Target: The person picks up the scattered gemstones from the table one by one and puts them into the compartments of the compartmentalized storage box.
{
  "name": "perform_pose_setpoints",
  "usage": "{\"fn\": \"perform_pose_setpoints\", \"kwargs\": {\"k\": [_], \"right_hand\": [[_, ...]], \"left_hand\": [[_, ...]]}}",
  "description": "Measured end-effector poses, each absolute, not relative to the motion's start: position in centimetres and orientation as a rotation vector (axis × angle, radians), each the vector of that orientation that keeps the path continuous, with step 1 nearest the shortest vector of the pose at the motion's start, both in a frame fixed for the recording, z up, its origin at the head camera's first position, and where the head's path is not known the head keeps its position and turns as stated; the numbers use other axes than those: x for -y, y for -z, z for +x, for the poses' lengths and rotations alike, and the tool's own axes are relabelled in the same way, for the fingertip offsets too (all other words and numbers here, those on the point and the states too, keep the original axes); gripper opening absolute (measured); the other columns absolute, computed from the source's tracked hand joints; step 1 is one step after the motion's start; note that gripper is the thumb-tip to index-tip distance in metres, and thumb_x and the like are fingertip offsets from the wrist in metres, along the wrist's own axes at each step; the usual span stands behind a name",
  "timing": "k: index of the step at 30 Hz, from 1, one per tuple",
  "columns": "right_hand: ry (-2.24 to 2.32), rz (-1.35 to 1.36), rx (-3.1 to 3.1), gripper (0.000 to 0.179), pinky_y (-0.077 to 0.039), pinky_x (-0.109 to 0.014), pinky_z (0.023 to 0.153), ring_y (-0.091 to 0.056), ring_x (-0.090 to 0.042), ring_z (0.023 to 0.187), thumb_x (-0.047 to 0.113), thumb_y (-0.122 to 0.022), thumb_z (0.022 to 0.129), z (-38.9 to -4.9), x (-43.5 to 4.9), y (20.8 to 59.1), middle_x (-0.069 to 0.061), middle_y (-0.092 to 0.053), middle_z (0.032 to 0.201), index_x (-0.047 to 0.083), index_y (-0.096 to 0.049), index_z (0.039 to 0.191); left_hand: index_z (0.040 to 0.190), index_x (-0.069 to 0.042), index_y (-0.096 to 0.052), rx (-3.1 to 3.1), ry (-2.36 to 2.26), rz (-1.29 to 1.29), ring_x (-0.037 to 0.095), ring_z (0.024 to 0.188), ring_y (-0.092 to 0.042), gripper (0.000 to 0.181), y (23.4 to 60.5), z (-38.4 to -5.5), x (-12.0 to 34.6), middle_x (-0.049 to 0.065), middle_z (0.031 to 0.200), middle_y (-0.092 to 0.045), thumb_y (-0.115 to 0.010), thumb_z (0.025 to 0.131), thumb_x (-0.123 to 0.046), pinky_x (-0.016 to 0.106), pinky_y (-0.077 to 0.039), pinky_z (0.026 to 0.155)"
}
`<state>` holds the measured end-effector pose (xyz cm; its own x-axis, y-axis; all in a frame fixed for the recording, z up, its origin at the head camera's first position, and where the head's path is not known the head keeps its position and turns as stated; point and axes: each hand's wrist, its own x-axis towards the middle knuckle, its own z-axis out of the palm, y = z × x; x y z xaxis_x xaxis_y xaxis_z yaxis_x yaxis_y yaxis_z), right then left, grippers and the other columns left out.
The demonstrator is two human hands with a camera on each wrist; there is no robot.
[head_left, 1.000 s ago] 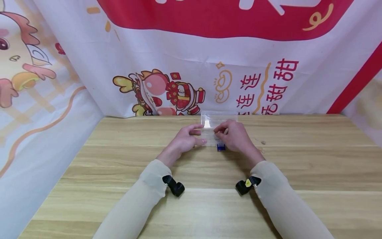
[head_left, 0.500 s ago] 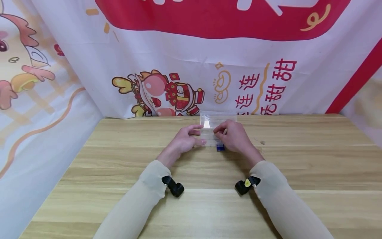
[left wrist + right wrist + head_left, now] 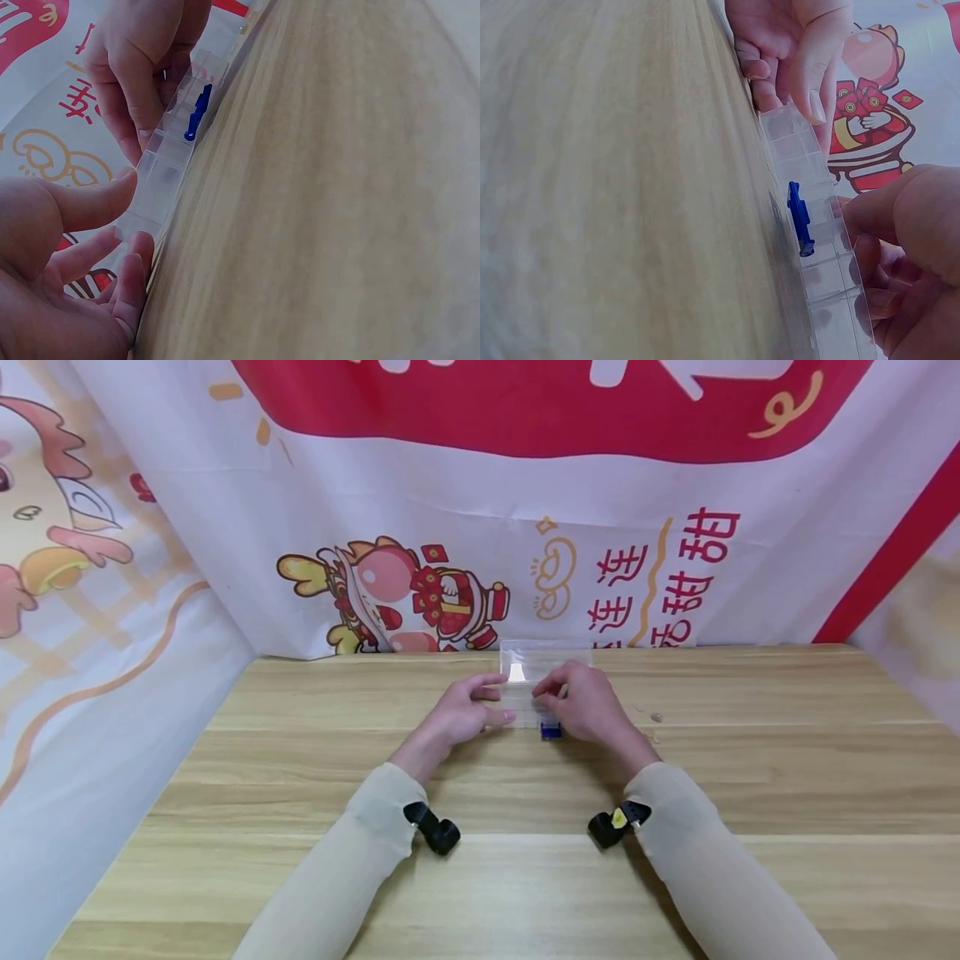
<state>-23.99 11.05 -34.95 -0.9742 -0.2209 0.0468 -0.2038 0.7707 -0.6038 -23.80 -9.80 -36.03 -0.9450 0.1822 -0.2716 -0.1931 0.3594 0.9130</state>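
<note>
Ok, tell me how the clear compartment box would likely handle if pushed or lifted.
The clear box is probably stiff: its walls and dividers stand straight. Thin-walled and see-through, it looks like plastic, so likely light. Lying low on the table, it would probably slide rather than tip.

The left grip [image 3: 467,706] holds 1 clear box [image 3: 519,697] on the table [image 3: 517,885], the right grip [image 3: 588,702] over it.
</note>
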Motion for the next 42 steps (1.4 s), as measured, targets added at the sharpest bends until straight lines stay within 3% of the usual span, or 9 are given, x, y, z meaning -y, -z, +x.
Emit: {"fn": "perform_pose_setpoints", "kwargs": {"k": [9, 24, 42], "right_hand": [[1.013, -0.339, -2.915, 0.015, -0.053, -0.038, 0.086, -0.063, -0.025, 0.1, 0.019, -0.072, 0.102, -24.1, -11.2, 35.1, -0.007, -0.07, 0.112, 0.012, -0.081, 0.112], [1.056, -0.282, -2.875, 0.017, -0.054, -0.036, 0.082, -0.063, -0.023, 0.098, 0.021, -0.071, 0.103, -24.2, -12.1, 34.2, -0.002, -0.074, 0.11, 0.017, -0.08, 0.117], [1.271, -0.314, -2.742, 0.024, -0.051, -0.036, 0.084, -0.058, -0.028, 0.102, 0.02, -0.072, 0.102, -24.8, -17.2, 33.8, -0.005, -0.07, 0.119, 0.019, -0.077, 0.125]], "left_hand": [[0.151, -0.03, -0.058, -2.293, -1.611, -0.015, 0.028, 0.133, -0.056, 0.065, 36.1, -23.8, 9.9, 0.006, 0.148, -0.059, -0.082, 0.093, -0.015, 0.045, -0.047, 0.114], [0.151, -0.03, -0.059, -2.305, -1.603, -0.013, 0.03, 0.137, -0.053, 0.065, 35.7, -23.7, 9.8, 0.006, 0.146, -0.06, -0.082, 0.092, -0.015, 0.05, -0.04, 0.122], [0.151, -0.03, -0.058, -2.313, -1.607, -0.031, 0.029, 0.136, -0.053, 0.066, 35.9, -23.7, 9.7, 0.005, 0.147, -0.059, -0.082, 0.092, -0.014, 0.049, -0.041, 0.121]]}}
